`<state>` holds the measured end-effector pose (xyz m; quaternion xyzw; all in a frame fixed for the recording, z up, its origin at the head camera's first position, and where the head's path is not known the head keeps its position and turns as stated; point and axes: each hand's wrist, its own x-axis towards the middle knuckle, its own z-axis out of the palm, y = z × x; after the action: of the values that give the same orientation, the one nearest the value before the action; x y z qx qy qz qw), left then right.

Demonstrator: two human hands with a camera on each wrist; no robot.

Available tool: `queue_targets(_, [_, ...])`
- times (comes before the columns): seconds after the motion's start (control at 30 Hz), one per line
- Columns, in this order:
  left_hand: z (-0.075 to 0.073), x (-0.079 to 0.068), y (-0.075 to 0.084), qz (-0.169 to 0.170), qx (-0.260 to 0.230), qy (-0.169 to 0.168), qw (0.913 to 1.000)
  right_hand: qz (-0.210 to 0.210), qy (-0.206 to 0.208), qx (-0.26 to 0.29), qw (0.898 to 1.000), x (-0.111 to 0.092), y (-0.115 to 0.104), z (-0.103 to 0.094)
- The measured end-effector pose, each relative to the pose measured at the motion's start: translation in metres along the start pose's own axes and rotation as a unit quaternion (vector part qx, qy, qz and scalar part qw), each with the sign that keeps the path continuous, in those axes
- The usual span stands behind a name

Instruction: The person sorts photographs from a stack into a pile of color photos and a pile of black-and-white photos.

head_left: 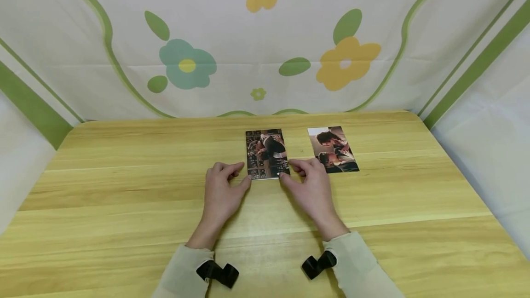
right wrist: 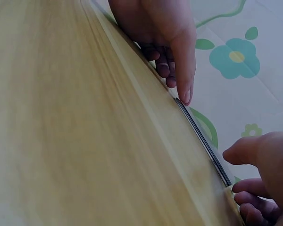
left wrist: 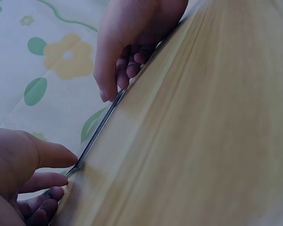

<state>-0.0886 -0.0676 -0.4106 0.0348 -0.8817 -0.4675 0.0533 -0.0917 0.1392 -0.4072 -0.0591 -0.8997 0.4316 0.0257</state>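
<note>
A small stack of photo cards [head_left: 265, 153] lies face up on the table; its top picture has dark figures before a crowded background. Several thin layers show along the stack's near edge in both wrist views. My left hand [head_left: 221, 190] is at its left side, thumb by the near left corner and loosely bent fingers along the edge. On the opposite side, my right hand [head_left: 313, 190] has its thumb by the near right corner and index finger beside the right edge. Another photo card [head_left: 334, 148], picturing two people, lies right of the stack, partly behind the right hand.
The table [head_left: 124, 206] has a light wood top. A white cloth [head_left: 256, 40] with flowers and green lines hangs behind it, and pale cloth runs down both sides. Black straps with small mounts [head_left: 217, 272] sit on both sleeves.
</note>
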Motion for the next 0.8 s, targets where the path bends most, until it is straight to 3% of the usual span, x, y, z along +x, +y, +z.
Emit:
queue_targets(0.3, [-0.002, -0.0022, -0.0006, 0.002, 0.01, 0.009, 0.9999, -0.007, 0.001, -0.027, 1.0, -0.0005, -0.0026, 0.0039])
queue_targets(0.8, [0.0024, -0.0041, 0.0014, 0.009, 0.019, 0.007, 0.9997, -0.006, -0.002, -0.028, 1.0, 0.0, 0.001, 0.0017])
